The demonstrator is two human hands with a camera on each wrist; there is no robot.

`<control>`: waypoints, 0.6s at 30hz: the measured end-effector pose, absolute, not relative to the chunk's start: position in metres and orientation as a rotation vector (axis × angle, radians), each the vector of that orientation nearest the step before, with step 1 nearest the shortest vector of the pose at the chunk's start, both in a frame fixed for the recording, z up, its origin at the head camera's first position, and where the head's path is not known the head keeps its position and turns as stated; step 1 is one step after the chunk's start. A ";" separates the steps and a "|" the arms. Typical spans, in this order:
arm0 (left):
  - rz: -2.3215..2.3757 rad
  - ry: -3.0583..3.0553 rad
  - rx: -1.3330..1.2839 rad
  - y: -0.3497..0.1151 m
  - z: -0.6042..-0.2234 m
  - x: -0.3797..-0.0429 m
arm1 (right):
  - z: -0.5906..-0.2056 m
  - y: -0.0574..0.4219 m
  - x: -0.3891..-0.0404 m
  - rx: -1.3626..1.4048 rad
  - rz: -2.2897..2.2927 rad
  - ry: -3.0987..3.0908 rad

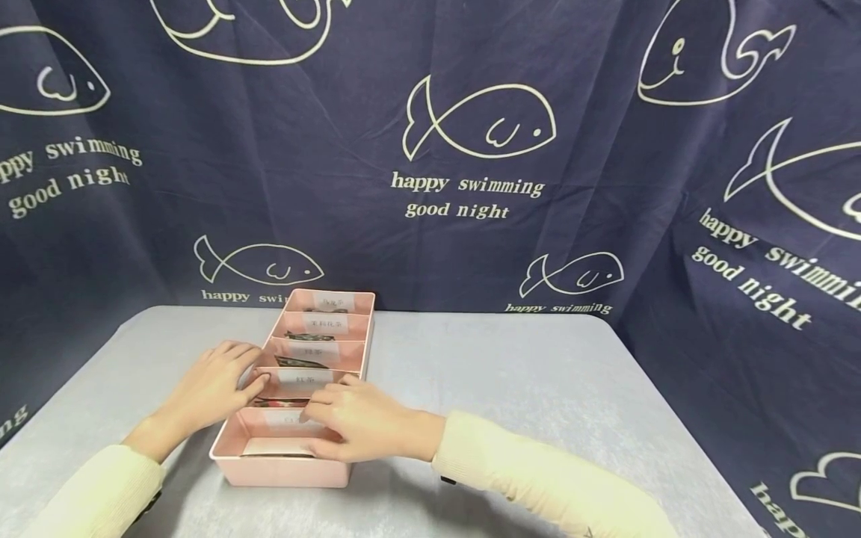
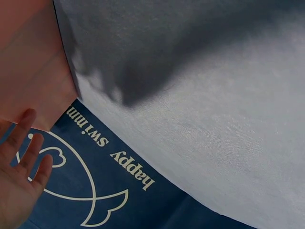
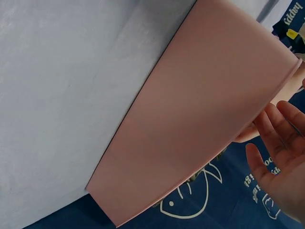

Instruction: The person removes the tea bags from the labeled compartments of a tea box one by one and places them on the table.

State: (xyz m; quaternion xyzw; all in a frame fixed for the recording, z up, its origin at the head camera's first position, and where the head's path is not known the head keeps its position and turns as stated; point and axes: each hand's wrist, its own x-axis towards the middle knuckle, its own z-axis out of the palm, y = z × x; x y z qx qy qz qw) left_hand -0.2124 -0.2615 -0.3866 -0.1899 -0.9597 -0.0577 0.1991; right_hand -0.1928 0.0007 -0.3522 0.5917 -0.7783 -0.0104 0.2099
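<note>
A long pink divided box (image 1: pixel 285 474) stands on the table, its compartments running away from me. White paper labels with handwritten characters, such as one label (image 1: pixel 305 379) in the middle, mark the compartments. Flat patterned packets (image 1: pixel 300 363) stand in several of them; a red-and-green packet (image 1: pixel 269 403) shows between my hands. My left hand (image 1: pixel 214 382) is at the left rim, fingers loosely bent over it. From the right, my right hand (image 1: pixel 370 424) reaches over the rim near the front compartments, covering part of the front label. In the right wrist view its fingers (image 3: pixel 275 126) look extended beside the rim.
The grey tabletop (image 1: pixel 511 418) extends on both sides of the box. A dark blue cloth (image 1: pixel 471 254) with fish drawings and lettering hangs behind the table and along its sides. The far end of the box is close to this cloth.
</note>
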 end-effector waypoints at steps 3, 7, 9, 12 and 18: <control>-0.169 -2.696 -0.529 -0.262 -0.386 -0.212 | -0.355 -0.001 -0.191 1.657 -0.047 -2.152; -0.182 -2.702 -0.520 -0.261 -0.385 -0.211 | -0.356 -0.001 -0.190 1.689 -0.057 -2.149; -0.190 -2.701 -0.521 -0.261 -0.385 -0.210 | -0.357 -0.001 -0.190 1.710 -0.060 -2.155; -0.197 -2.697 -0.520 -0.261 -0.384 -0.210 | -0.358 -0.002 -0.189 1.736 -0.061 -2.172; -0.207 -2.693 -0.520 -0.262 -0.386 -0.210 | -0.358 -0.003 -0.187 1.759 -0.034 -2.198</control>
